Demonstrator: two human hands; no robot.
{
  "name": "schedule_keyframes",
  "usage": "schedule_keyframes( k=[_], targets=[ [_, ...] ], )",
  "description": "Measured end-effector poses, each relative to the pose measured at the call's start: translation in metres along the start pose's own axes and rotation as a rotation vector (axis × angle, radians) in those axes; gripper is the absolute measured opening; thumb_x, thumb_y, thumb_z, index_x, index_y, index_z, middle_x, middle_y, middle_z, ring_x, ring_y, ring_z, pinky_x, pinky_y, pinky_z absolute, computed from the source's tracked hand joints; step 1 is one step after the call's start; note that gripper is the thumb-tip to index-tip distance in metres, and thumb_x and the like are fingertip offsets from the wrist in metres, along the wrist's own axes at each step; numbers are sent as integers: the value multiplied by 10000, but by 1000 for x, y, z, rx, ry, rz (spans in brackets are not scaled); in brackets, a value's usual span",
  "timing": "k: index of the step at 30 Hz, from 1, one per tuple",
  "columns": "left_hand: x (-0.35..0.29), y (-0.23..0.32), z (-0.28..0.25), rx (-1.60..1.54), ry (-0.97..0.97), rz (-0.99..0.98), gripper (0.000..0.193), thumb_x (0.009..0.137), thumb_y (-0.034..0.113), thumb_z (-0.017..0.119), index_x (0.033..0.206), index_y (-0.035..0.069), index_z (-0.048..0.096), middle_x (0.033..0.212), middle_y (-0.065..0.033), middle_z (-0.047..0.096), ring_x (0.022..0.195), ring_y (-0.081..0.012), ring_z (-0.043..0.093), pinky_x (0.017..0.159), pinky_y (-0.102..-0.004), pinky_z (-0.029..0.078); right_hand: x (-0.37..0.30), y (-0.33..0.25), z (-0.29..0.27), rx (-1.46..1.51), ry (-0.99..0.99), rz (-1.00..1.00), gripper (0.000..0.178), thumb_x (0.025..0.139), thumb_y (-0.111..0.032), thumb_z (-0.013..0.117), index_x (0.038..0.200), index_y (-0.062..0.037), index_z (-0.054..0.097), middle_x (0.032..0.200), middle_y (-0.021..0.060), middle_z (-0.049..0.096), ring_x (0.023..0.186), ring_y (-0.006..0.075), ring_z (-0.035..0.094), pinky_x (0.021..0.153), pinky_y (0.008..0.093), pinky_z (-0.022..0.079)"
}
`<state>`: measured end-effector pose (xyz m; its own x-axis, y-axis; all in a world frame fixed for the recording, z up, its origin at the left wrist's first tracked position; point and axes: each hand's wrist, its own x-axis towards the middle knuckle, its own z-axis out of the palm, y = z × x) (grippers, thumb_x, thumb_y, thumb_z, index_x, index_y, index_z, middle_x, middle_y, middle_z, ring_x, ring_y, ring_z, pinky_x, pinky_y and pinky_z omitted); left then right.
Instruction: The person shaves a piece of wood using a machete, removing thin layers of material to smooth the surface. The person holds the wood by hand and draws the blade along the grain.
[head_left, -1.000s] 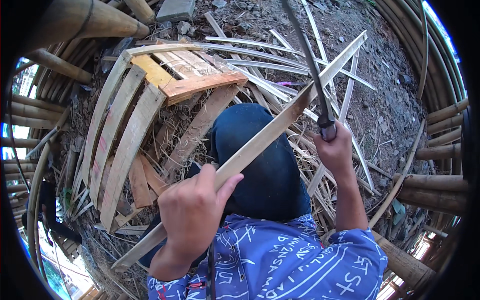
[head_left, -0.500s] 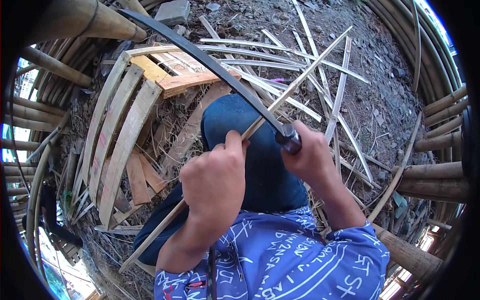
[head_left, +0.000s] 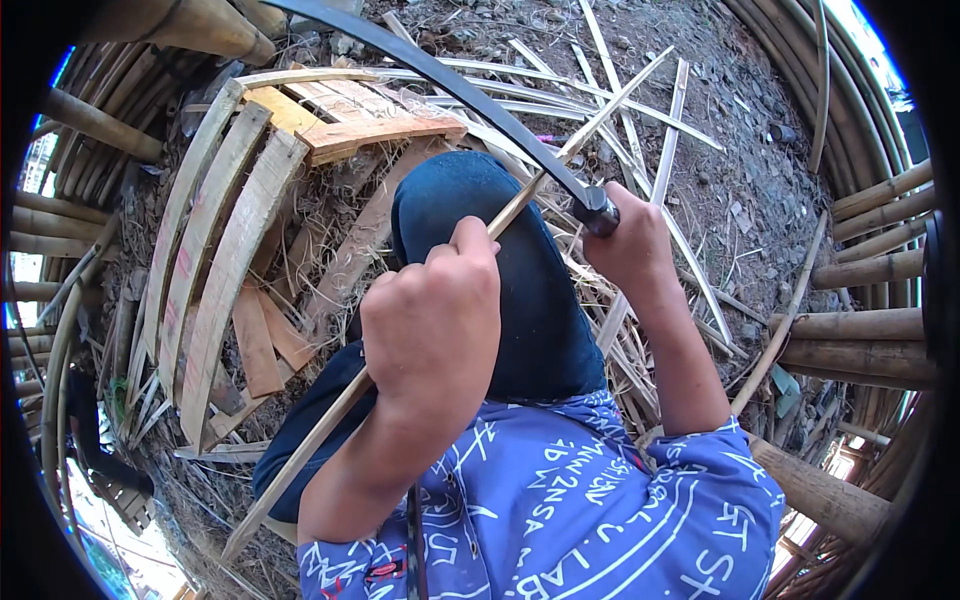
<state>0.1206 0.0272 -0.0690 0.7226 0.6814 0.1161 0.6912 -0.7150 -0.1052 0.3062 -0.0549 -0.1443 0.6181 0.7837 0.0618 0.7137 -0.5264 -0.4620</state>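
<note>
My left hand [head_left: 430, 325] is closed around a long thin strip of split bamboo [head_left: 616, 101]. The strip slants from beside my left thigh, across my raised knee [head_left: 450, 195], to the far right. In my right hand [head_left: 637, 240] is the dark handle of a machete [head_left: 440, 76] with a long, slightly curved blade. Its blade points to the far left and crosses the strip just beyond the knee, seemingly touching it. The fingers of my left hand sit on the strip nearer to me than the blade. Part of the strip is hidden behind my left hand.
Left of my knee lies a pale wooden slatted frame [head_left: 225, 270] with shavings around it. Several loose strips [head_left: 670, 130] lie crossed on the rubble-strewn ground beyond. Bamboo poles [head_left: 860, 340] stand stacked at the right, and more poles [head_left: 105, 128] at the left.
My right hand and the machete have moved away along the strip, so the blade crosses it farther from my left hand. The whole view has shifted slightly; the left hand keeps its grip.
</note>
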Motion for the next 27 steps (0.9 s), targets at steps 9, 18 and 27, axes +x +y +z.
schedule_keyframes(
  k=[9,18,27],
  targets=[
    [2,-2,0,-34,-24,-12,209,910,299,555,768,146,541,551,-5,603,516,-182,650,474,-271,499,5,4,-10,-204,77,-52,171,685,-112,635,817,-33,560,689,197,632,704,384,641,641,466,506],
    [-7,-16,-4,-192,-134,-96,272,915,362,545,790,120,551,579,-87,605,555,-266,642,491,-372,483,14,97,-32,-183,245,261,156,729,-100,579,866,-43,627,701,170,640,660,277,652,657,407,510],
    [5,1,-1,-36,-71,-25,217,910,298,551,766,137,543,551,-24,607,525,-200,654,474,-288,491,-23,18,-27,282,193,44,163,715,-102,612,859,-30,585,627,129,592,553,258,600,538,373,472]
  ],
)
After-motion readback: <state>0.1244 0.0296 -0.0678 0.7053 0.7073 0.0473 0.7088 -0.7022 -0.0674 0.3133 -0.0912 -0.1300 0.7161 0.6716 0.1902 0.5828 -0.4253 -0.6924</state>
